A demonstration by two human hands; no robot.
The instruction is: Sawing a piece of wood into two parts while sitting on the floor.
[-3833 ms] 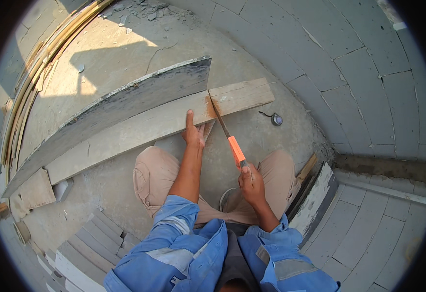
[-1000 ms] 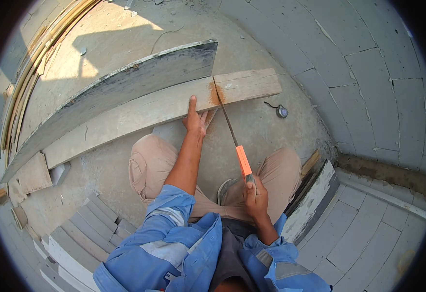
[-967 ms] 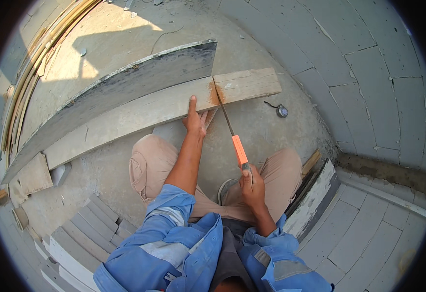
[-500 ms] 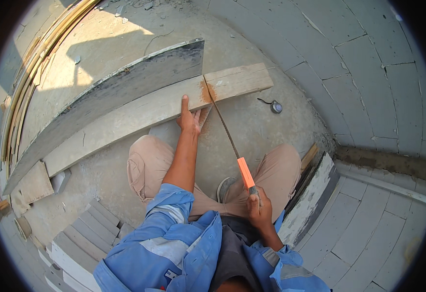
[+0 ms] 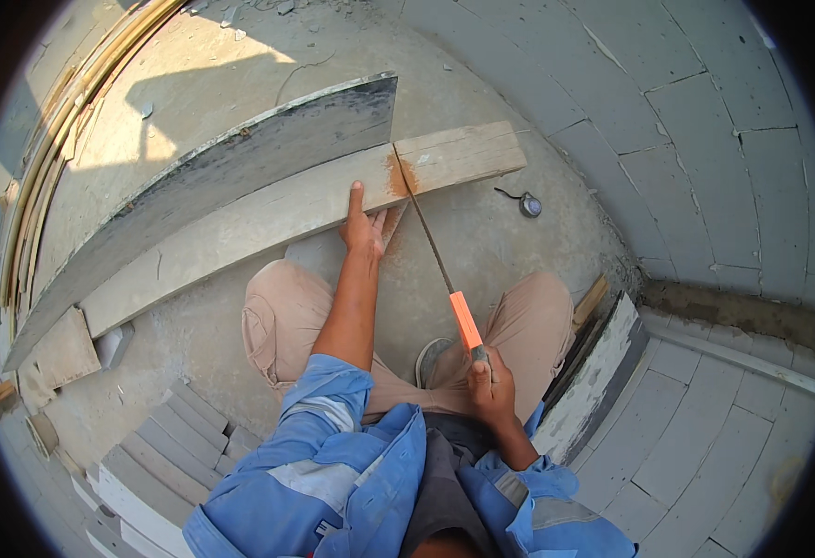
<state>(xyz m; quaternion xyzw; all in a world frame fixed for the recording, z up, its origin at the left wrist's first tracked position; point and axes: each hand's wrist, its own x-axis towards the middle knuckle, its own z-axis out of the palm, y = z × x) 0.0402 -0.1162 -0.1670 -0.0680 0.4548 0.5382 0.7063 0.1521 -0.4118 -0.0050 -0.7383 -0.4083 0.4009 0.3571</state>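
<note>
A long pale timber beam (image 5: pixel 268 212) lies at a slant in front of me, its right end raised off the floor on a support partly hidden below. My left hand (image 5: pixel 363 228) grips the beam's near edge, thumb on top and fingers underneath. In my right hand (image 5: pixel 494 386) is the handle of a handsaw (image 5: pixel 465 319) with an orange section and a narrow dark blade. The blade crosses the beam to the right of my left hand. Reddish-brown sawdust (image 5: pixel 398 177) has gathered around the cut line.
A dark-faced board (image 5: pixel 305 126) stands on edge behind the beam. A tape measure (image 5: pixel 529 205) lies on the concrete floor near the grey block wall (image 5: pixel 687 102). Grey blocks (image 5: pixel 180 432) are stacked at lower left, and long thin poles (image 5: pixel 63 121) lie at far left.
My right hand has pushed the saw a little forward along the cut. The left hand keeps its grip on the beam.
</note>
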